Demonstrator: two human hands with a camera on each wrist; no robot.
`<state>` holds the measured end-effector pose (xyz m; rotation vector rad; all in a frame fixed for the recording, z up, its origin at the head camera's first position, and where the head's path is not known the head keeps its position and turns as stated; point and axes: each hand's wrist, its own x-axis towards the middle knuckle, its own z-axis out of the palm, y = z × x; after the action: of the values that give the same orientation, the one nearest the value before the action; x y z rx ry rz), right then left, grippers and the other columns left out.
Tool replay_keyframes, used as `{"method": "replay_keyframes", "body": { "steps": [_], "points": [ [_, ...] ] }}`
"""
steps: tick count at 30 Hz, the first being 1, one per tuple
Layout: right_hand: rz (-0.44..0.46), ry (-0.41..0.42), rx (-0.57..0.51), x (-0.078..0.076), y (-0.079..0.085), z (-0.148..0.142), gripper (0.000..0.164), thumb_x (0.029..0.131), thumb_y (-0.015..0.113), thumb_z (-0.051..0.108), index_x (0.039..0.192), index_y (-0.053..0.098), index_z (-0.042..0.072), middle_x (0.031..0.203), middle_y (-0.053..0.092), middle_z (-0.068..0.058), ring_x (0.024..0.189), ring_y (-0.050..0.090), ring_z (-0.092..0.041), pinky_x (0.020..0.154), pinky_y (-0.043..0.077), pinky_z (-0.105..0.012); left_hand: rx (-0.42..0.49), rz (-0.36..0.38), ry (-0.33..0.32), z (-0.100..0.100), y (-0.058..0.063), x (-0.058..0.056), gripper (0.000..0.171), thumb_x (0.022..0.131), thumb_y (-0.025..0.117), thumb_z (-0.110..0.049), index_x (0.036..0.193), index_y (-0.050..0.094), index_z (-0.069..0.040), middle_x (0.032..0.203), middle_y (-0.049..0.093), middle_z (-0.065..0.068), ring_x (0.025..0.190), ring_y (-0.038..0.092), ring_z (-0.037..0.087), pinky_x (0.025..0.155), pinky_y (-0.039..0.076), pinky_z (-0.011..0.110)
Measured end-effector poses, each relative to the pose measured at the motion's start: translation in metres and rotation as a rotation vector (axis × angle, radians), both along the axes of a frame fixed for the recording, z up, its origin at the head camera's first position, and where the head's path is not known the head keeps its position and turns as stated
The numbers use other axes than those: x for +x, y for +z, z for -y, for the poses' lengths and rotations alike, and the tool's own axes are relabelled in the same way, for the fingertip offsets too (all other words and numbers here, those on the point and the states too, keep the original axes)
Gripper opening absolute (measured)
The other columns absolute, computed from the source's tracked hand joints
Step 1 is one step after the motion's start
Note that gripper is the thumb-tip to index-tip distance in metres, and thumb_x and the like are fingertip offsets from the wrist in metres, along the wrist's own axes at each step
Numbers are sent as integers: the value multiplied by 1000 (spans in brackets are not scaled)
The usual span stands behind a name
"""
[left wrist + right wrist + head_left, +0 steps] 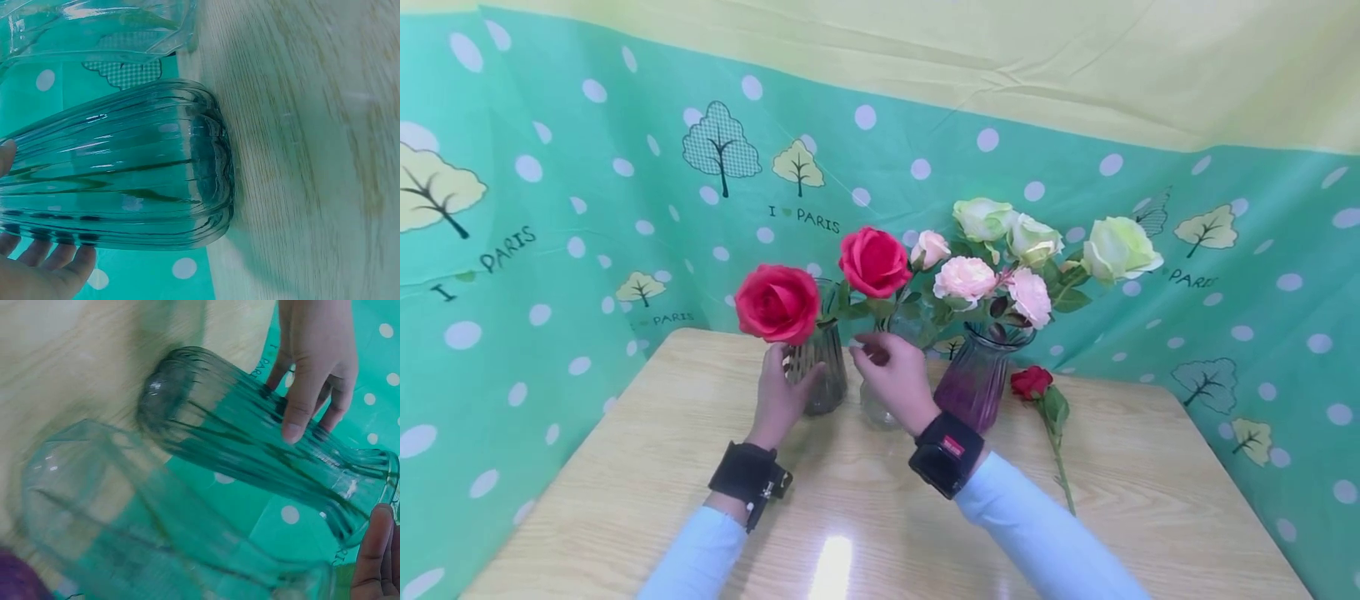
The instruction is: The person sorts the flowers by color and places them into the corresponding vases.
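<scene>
A ribbed grey glass vase (827,375) stands upright on the table, stems showing through its wall. My left hand (777,402) holds it from the left side; in the right wrist view the thumb lies across the ribs and the other fingers reach behind. A large red rose (777,304) leans out above this hand. My right hand (897,375) has its fingers loosely bent, with fingertips (379,519) right at the grey vase's rim. Behind that hand is a clear glass vase (878,410), partly hidden, with another red rose (875,262) above it.
To the right stands a purple vase (972,383) with pink flowers (966,281) and pale green-white roses (1033,239). A single red rose (1032,382) with a long stem lies on the wooden table (1150,492). Behind hangs a green dotted curtain (647,192).
</scene>
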<state>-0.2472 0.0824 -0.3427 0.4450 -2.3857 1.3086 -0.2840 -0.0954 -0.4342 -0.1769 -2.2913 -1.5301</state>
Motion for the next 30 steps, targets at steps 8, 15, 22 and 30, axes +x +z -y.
{"method": "replay_keyframes", "body": {
  "steps": [8, 15, 22, 30],
  "points": [
    [-30, -38, 23, 20, -14, -41, 18, 84, 68, 12, 100, 70, 4, 82, 70, -6, 72, 63, -14, 65, 54, -20, -7, 22, -5, 1, 0, -1, 58, 85, 68, -30, 131, 39, -8, 135, 45, 13, 129, 42, 29, 106, 40, 47],
    [-57, -115, 103, 39, -30, -91, 16, 80, 71, 9, 96, 71, 4, 83, 70, -5, 71, 62, -11, 64, 54, -19, 0, -2, -14, 1, 0, -1, 59, 85, 69, -29, 131, 39, -6, 133, 45, 14, 127, 43, 31, 105, 41, 48],
    [-35, -229, 102, 59, -29, -147, 15, 80, 72, 7, 94, 71, 1, 80, 71, -9, 65, 57, 3, 58, 51, -12, 12, 14, -24, 2, 2, 0, 60, 85, 68, -28, 132, 39, -7, 135, 44, 14, 129, 40, 30, 106, 40, 49],
    [86, -439, 222, 77, -33, -210, 23, 88, 65, 19, 102, 69, 1, 89, 71, -15, 67, 51, 12, 55, 47, -11, 19, 23, -23, 1, 2, 0, 60, 85, 69, -28, 132, 39, -7, 134, 44, 14, 129, 41, 30, 106, 40, 48]
  ]
}}
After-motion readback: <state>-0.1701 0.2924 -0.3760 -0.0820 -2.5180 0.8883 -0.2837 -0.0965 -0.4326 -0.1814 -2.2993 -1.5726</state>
